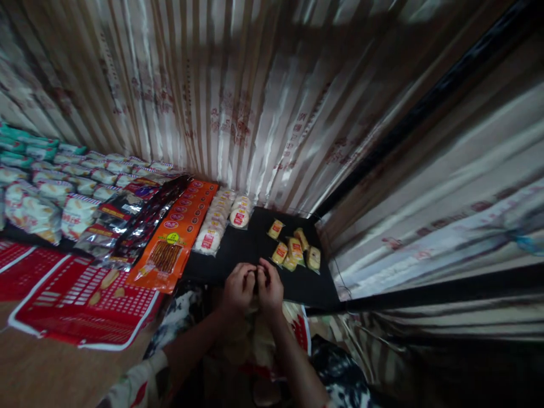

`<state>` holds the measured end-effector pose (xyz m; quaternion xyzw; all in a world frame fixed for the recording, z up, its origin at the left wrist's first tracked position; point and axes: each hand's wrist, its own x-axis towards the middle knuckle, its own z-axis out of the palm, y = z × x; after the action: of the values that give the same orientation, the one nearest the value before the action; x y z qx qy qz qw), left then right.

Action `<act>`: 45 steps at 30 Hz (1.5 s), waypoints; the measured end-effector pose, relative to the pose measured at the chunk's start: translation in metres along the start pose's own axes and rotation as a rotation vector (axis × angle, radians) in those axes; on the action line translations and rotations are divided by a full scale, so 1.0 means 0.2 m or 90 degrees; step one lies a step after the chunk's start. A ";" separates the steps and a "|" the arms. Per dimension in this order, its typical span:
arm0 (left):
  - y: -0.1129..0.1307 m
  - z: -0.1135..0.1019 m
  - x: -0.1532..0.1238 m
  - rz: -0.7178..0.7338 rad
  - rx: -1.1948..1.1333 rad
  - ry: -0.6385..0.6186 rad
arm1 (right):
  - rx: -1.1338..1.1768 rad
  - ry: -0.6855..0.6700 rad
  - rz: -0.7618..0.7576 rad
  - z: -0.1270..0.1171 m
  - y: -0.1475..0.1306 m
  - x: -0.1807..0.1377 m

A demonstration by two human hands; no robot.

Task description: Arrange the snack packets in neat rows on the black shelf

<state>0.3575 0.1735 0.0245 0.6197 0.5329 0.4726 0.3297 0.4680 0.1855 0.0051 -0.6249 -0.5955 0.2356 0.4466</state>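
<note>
My left hand (238,288) and my right hand (271,285) are side by side at the front edge of the black table (242,249). The fingers of both are curled inward, thumbs close together. Whatever lies between them is dark and hidden. Beneath the hands, between my forearms, is a large bag with red and pale printing (302,328), partly covered by my arms. Just beyond my hands lie several small yellow wrapped cakes (295,248), loosely piled, with one yellow packet (275,229) a little apart.
Left of the cakes stand rows of white round packets (210,232), an orange snack bag (182,226), dark shiny packs (127,209) and many white bags (32,209). Red printed sheets (85,300) hang over the front. Striped plastic sheeting (238,85) walls the back and right.
</note>
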 end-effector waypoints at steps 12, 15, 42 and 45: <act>-0.06 0.09 -0.56 0.023 0.175 -0.185 | -0.316 0.049 0.047 -0.46 0.46 -0.40; -0.06 0.07 -0.59 0.024 0.210 -0.186 | -0.313 0.006 0.065 -0.44 0.51 -0.35; -0.48 -0.07 -0.73 -0.002 0.435 -0.143 | -0.338 -0.028 0.098 -0.41 0.56 -0.30; -0.44 -0.10 -0.72 -0.042 0.438 -0.105 | -0.350 -0.045 0.095 -0.41 0.57 -0.30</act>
<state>0.3110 0.0506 -0.0830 0.7130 0.6521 0.2027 0.1590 0.5856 0.1175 -0.0649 -0.7560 -0.6046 0.1191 0.2209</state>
